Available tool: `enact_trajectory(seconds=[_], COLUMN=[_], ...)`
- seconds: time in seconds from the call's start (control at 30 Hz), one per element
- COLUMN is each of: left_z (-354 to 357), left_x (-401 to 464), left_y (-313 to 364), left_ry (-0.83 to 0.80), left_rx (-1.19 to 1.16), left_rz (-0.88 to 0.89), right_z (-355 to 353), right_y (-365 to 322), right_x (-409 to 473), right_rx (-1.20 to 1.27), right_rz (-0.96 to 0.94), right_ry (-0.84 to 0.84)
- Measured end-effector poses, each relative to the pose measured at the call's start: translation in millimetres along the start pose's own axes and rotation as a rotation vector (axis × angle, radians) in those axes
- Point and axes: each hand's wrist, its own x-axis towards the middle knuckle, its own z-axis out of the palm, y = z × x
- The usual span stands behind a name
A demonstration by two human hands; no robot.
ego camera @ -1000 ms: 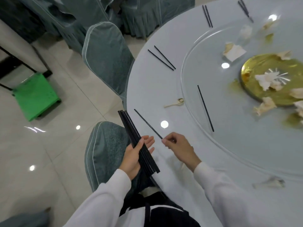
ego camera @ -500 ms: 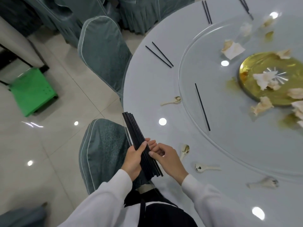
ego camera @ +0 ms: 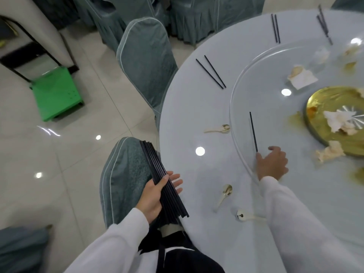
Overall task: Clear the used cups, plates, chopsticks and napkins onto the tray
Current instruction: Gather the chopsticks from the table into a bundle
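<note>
At the desk edge, left hand is gripping chopstick bundle; right hand, fingers loosely spread, is touching lone chopstick.

Single head-worn wide-angle view, looking forward and steeply down from standing height. Close over the near edge of the round pale-blue worktop, which fills the right; glossy tiled floor fills the left. Edges bend outward.
</note>
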Motion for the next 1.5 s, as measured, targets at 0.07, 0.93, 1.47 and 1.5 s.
enact_trajectory(seconds=[0.07, 0.93, 1.47, 1.5], left_z=[-2.3, 6.8, -101.0, -108.9], left_x=[-1.4, 4.4, -4.5, -3.6], left_y=[0.5, 10.9, 113.0, 121.4], left_ry=[-0.01, -0.213, -0.316, -0.33], left_rx=[0.004, 0.149, 0.047, 0.048], left_rz=[0.002, -0.009, 0.056, 0.059], right_z=[3.5, -9.5, 28.2, 31.8], right_y=[6.2, -64.3, -173.1, -182.3], right_x=[0.5, -250.2, -340.0, -348.4], right_rx=[-0.048, 0.43, 0.614, 0.62], right_rz=[0.019, -0.136, -0.127, -0.138], right_ry=[-0.019, -0.83, -0.918, -0.923])
